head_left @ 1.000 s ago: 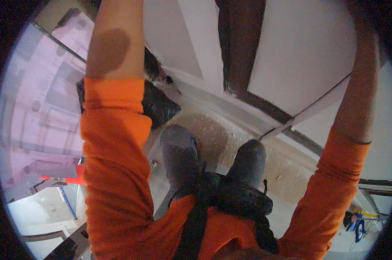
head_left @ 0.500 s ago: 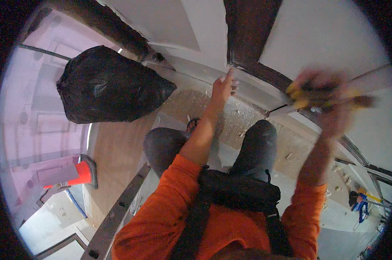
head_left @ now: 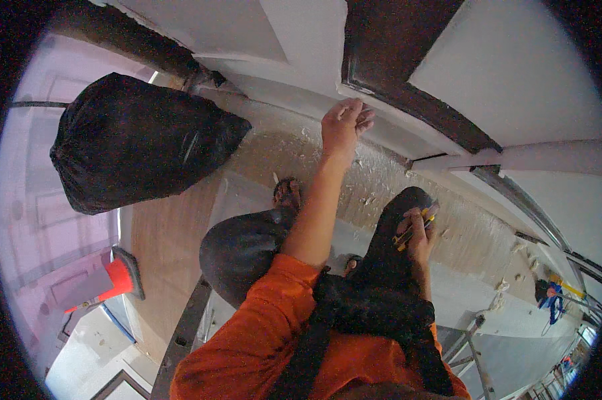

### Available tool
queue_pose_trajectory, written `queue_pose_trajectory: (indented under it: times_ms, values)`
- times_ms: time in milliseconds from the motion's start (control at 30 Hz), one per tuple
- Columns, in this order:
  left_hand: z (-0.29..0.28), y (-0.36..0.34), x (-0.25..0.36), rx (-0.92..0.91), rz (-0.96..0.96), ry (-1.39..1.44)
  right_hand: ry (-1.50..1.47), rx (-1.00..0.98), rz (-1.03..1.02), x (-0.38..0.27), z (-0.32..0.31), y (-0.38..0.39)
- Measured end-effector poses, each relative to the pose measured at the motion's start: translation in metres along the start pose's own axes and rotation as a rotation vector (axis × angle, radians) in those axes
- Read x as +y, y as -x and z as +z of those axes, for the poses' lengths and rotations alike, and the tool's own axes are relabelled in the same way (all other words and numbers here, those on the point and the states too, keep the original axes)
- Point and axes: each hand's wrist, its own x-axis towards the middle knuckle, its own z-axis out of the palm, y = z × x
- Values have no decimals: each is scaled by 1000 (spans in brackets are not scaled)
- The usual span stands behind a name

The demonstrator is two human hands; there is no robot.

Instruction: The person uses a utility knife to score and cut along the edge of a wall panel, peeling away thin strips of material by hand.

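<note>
My left hand point(head_left: 345, 131) reaches forward to the lower edge of a white wall panel point(head_left: 301, 83), beside the corner of a dark brown frame strip point(head_left: 381, 50). Its fingers are bent and drawn together; whatever they may hold is too small to make out. Close to my right knee, my right hand point(head_left: 418, 239) is closed around a slim yellow-and-dark tool that looks like a utility knife point(head_left: 401, 243). Part of that tool is hidden behind the fingers. Pale scraps point(head_left: 371, 200) are strewn over the floor below both hands.
A full black bag point(head_left: 147, 143) stands front left, with an orange cone point(head_left: 119, 277) nearer me by pinkish plastic sheeting point(head_left: 54, 220). At the right are a blue-and-yellow tool bundle point(head_left: 553, 298) and a metal ladder-like frame point(head_left: 474, 357). A dark metal rail point(head_left: 181, 343) runs at my left.
My right hand has swung down from the far right wall to my right knee, still gripping the tool. My left hand's pointing finger has curled in; the view has shifted slightly.
</note>
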Motion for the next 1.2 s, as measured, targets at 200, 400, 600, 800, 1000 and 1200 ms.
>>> queue_pose_trajectory:
  times_ms: [200, 400, 600, 800, 1000, 1200]
  values:
    - [4, -14, 2, -20, 0, 58, 66, -41, 12, 1, -8, -10]
    - [8, -11, -1, 47, 1, 137, 33, -41, 50, -7, -5, -11]
    - [11, -12, 12, 77, 4, -28, 18, -130, 39, -6, -9, -11]
    - [-15, 22, 76, 259, 275, -274, -243, -128, 51, -19, 2, -12]
    - [64, 146, 167, -162, 357, -676, -392, -84, 72, 27, 8, -40]
    - [28, 140, 153, -451, 253, -1516, -382, -152, 107, -34, 28, -37]
